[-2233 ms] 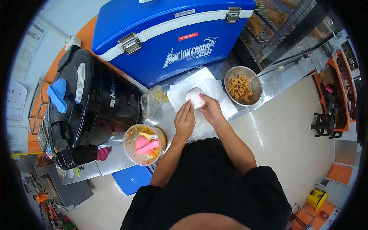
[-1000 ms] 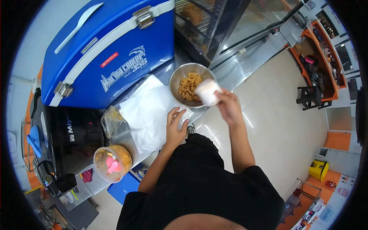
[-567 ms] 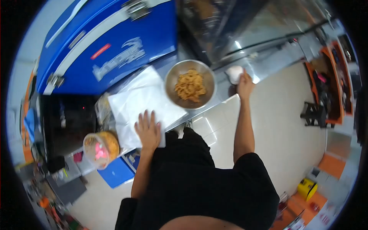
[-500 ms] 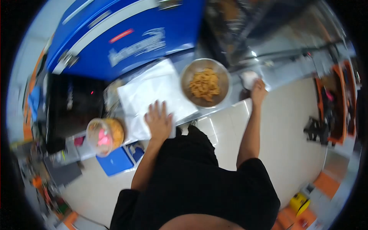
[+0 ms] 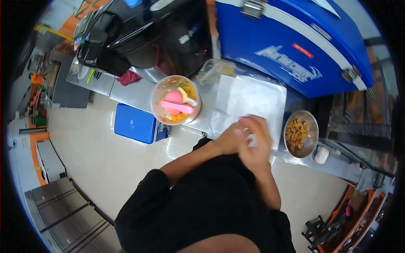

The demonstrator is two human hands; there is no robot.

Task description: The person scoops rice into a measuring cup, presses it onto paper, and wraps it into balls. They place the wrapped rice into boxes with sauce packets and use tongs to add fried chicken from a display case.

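Observation:
My left hand (image 5: 229, 140) and my right hand (image 5: 258, 143) meet over the near edge of a stack of white paper sheets (image 5: 253, 97). The right hand lies in front, blurred, its thumb apart from its fingers, and nothing shows in it. Behind it, the left hand's fingers are mostly hidden. To the right stands a steel bowl (image 5: 314, 137) with brown crisp pieces of food (image 5: 297, 134). Beside the bowl on the counter rests a whitish rounded lump (image 5: 321, 155). On the left is a clear plastic tub (image 5: 157, 105) with orange food and a pink scoop (image 5: 177, 106).
A large blue cooler box (image 5: 287, 46) stands behind the paper, next to a black cooker-like appliance (image 5: 168, 46). A clear plastic bag (image 5: 215, 71) lies between tub and paper. Below the counter (image 5: 137, 92) sits a blue-lidded box (image 5: 134, 123). A maroon cloth (image 5: 128, 78) lies further left.
My right hand has let go of the whitish lump and come left to my left hand. The left hand no longer lies flat on the paper. The view has turned left.

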